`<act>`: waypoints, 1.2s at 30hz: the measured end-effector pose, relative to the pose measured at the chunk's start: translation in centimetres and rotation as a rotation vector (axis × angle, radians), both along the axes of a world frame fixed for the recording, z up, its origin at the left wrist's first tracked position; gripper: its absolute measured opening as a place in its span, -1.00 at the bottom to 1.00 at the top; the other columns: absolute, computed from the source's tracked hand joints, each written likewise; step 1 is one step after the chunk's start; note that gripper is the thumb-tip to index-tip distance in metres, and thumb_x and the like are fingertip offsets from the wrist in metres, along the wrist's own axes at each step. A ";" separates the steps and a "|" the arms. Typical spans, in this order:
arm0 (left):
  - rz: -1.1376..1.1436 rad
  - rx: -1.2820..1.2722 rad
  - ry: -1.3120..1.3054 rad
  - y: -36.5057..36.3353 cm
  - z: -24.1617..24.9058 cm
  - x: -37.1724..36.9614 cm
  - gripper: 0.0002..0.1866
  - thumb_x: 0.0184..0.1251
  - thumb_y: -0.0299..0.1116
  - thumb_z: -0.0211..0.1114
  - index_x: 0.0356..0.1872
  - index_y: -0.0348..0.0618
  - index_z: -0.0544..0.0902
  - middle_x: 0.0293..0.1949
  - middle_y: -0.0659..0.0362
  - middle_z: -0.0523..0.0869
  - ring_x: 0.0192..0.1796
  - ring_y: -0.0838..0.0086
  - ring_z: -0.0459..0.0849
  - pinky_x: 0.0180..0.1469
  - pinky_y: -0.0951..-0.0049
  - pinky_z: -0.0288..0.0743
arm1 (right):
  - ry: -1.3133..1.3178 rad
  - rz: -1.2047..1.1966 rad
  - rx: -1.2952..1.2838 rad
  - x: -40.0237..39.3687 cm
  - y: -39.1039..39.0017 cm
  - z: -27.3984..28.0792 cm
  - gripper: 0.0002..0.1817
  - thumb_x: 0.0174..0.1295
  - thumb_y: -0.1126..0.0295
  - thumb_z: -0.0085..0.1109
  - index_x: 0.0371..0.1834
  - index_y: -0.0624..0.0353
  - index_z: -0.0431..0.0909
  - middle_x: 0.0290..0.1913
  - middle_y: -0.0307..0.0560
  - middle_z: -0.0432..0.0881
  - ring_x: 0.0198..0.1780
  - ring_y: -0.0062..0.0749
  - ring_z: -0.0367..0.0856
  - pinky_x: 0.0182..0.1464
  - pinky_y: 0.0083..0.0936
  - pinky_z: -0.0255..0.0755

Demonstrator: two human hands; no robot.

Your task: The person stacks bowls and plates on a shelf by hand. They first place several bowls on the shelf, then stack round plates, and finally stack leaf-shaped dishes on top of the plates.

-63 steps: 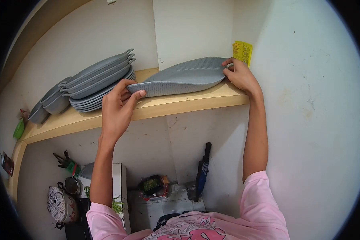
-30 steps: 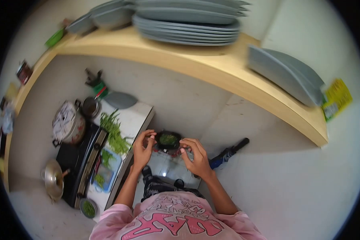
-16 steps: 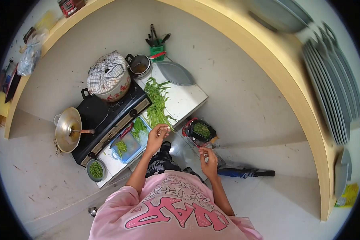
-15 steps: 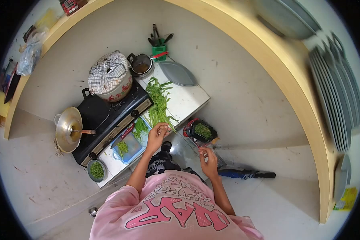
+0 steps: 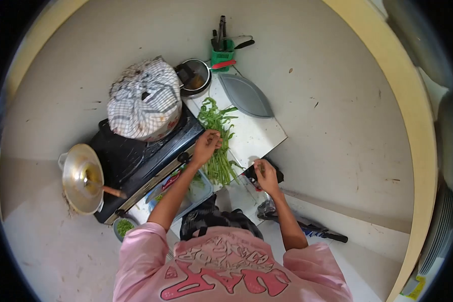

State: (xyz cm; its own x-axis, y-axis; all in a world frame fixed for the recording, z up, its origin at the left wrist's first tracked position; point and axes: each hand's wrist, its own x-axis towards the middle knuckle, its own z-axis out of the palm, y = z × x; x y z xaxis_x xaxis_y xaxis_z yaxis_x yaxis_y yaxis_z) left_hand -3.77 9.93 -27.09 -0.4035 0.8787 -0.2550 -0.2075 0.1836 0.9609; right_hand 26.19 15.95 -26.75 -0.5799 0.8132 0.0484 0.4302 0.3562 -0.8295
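Observation:
My left hand point(image 5: 207, 146) is over the left side of a heap of long-stemmed leafy greens point(image 5: 217, 120) on the white tiled counter. Its fingers are curled together, and whether a stem lies between them is hidden. My right hand point(image 5: 267, 177) is just past the counter's front edge, thumb and fingertips pressed together; anything in them is too small to make out. Behind it, a black container point(image 5: 276, 170) shows only in part. Under my left forearm is a blue plastic tray point(image 5: 205, 190), partly covered, with a red-handled knife point(image 5: 170, 181) and some cut greens.
A black gas stove point(image 5: 136, 160) carries a large cloth-covered pot point(image 5: 145, 100). To its left is a wok point(image 5: 81, 176) with a wooden-handled ladle. A bowl of chopped greens point(image 5: 124, 227), a strainer point(image 5: 195, 75), a grey lid point(image 5: 246, 95) and a green utensil basket point(image 5: 222, 56) stand around.
My left hand has moved up and away from me, onto the heap of greens. My right hand has also risen toward the counter edge and now covers much of the black container. The view has shifted.

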 end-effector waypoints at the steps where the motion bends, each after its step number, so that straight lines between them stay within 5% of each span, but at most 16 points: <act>1: -0.014 -0.018 0.017 1.4 -1.4 -0.4 -0.73 0.65 -0.33 0.24 0.14 -0.32 0.59 -0.12 0.03 0.81 -0.23 0.48 0.81 -0.17 0.47 0.72 | -0.045 -0.014 0.049 -0.8 1.6 -0.7 -0.77 0.41 0.49 0.24 0.08 0.33 0.60 -0.06 0.08 0.74 -0.18 -0.17 0.74 -0.16 -0.31 0.61; 4: 0.004 -0.021 -0.037 5.5 -4.6 -0.2 -0.72 0.62 -0.31 0.27 0.11 -0.33 0.59 -0.13 0.01 0.82 -0.27 0.48 0.81 -0.23 0.47 0.72 | -0.089 -0.172 -0.067 -3.1 6.1 -3.0 -0.79 0.43 0.50 0.20 0.07 0.30 0.61 -0.06 -0.02 0.76 -0.16 -0.25 0.76 -0.16 -0.38 0.61; 7: 0.064 -0.008 -0.069 9.9 -6.6 0.2 -0.68 0.62 -0.26 0.27 0.07 -0.36 0.57 -0.18 -0.04 0.84 -0.33 0.40 0.83 -0.26 0.45 0.73 | -0.008 -0.300 0.005 -4.9 11.3 -5.8 -0.76 0.41 0.48 0.21 0.09 0.30 0.60 0.00 0.08 0.72 -0.09 -0.12 0.74 -0.07 -0.30 0.61; 10: 0.140 -0.040 -0.080 13.8 -8.5 0.5 -0.60 0.60 -0.18 0.29 0.03 -0.42 0.54 -0.23 -0.12 0.82 -0.47 0.33 0.83 -0.43 0.42 0.72 | -0.206 -0.418 0.594 -6.6 15.8 -6.7 -0.70 0.39 0.46 0.23 0.14 0.31 0.58 0.05 0.19 0.65 0.01 0.01 0.68 0.05 -0.20 0.59; 13: 0.192 -0.122 -0.076 16.4 -7.9 0.1 -0.56 0.57 -0.14 0.32 -0.03 -0.45 0.53 -0.30 -0.14 0.81 -0.53 0.29 0.82 -0.55 0.39 0.70 | -0.268 -0.531 0.686 -8.1 18.4 -6.1 -0.63 0.37 0.46 0.24 0.21 0.34 0.56 0.04 0.27 0.61 0.07 0.10 0.63 0.15 -0.14 0.56; 21: 0.117 -0.241 0.245 21.7 -9.2 -1.5 -0.58 0.53 -0.15 0.34 -0.36 -0.39 0.62 -0.59 -0.06 0.76 -0.57 0.21 0.83 -0.42 0.29 0.76 | -0.259 -0.389 0.390 -7.5 22.0 -8.4 -0.70 0.30 0.55 0.27 0.09 0.37 0.61 -0.01 0.25 0.62 -0.06 0.13 0.66 0.04 -0.08 0.58; 28: 0.067 -0.338 0.284 22.7 -9.5 -1.7 -0.58 0.54 -0.26 0.29 -0.50 -0.38 0.69 -0.58 -0.11 0.78 -0.53 0.19 0.85 -0.31 0.30 0.77 | -0.307 -0.380 0.472 -8.0 22.3 -8.2 -0.86 0.27 0.63 0.24 -0.12 0.33 0.56 -0.05 0.29 0.59 -0.07 0.27 0.61 0.00 0.01 0.53; 36: 0.007 -0.247 0.368 22.0 -8.7 -1.8 -0.60 0.52 -0.34 0.24 -0.50 -0.49 0.66 -0.55 -0.25 0.75 -0.46 0.12 0.86 -0.30 0.28 0.77 | -0.341 -0.413 0.343 -9.0 20.1 -7.1 -0.68 0.08 0.79 0.13 -0.10 0.42 0.32 0.01 0.33 0.38 -0.03 0.37 0.54 0.04 0.07 0.52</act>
State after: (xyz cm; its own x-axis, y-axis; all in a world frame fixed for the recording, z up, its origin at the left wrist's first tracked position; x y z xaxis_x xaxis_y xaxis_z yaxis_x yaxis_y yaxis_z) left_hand -5.60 31.98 -35.78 -0.5128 0.8061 -0.2954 0.1381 0.4171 0.8983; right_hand 17.23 36.09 -33.83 -0.2509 0.9442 0.2136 0.8088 0.3257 -0.4896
